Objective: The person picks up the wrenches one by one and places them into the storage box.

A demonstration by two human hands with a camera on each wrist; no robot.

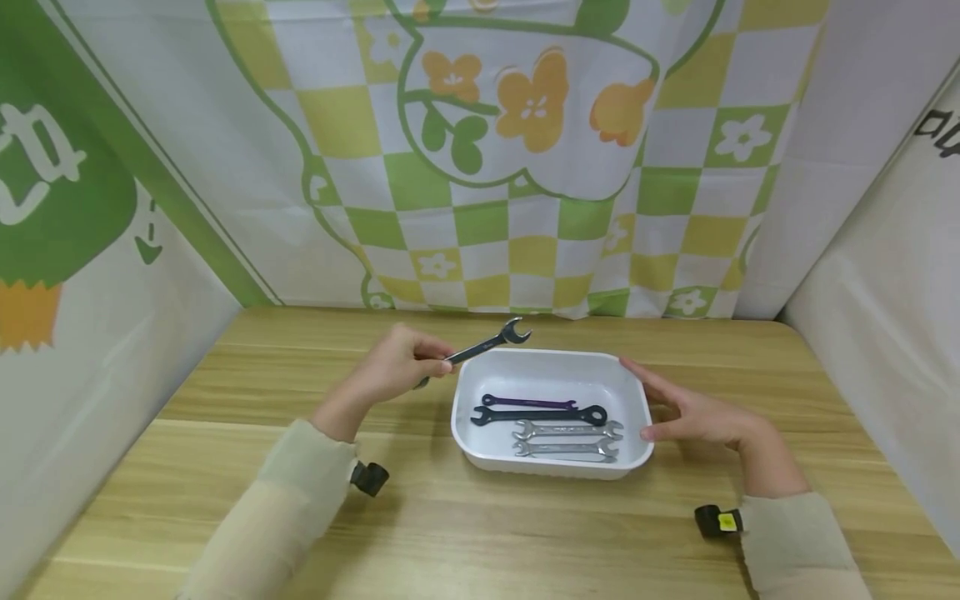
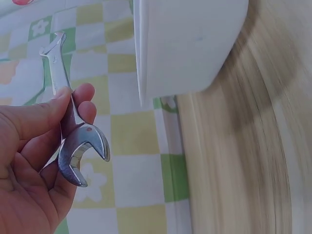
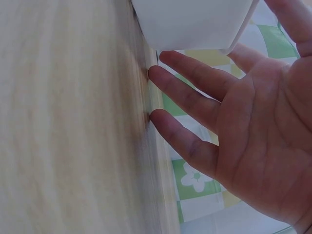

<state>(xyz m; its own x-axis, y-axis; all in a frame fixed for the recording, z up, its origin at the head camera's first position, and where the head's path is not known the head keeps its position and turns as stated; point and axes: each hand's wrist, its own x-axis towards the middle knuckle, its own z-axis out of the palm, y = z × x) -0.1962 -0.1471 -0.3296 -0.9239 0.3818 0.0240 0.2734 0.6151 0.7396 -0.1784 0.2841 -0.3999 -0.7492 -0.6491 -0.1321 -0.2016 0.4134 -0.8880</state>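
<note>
My left hand [image 1: 397, 364] pinches a silver double open-end wrench [image 1: 487, 344] between thumb and fingers, holding it in the air by the left rim of a white plastic tray [image 1: 551, 468]. In the left wrist view one jaw of this wrench [image 2: 84, 146] faces the camera. Several wrenches lie side by side in the tray: a small purple wrench [image 1: 528, 402], a black combination wrench [image 1: 540, 415] with a ring end, and silver open-end wrenches [image 1: 567, 430]. My right hand [image 1: 697, 417] rests against the tray's right end, fingers spread and fairly straight, its thumb at the rim.
The tray stands on a wooden table [image 1: 480, 533]. Behind the table hangs a checked, flower-printed cloth [image 1: 517, 225]; printed cloth walls [image 1: 112, 350] rise on both sides. Small black wrist cameras [image 1: 370, 478] sit by both sleeves.
</note>
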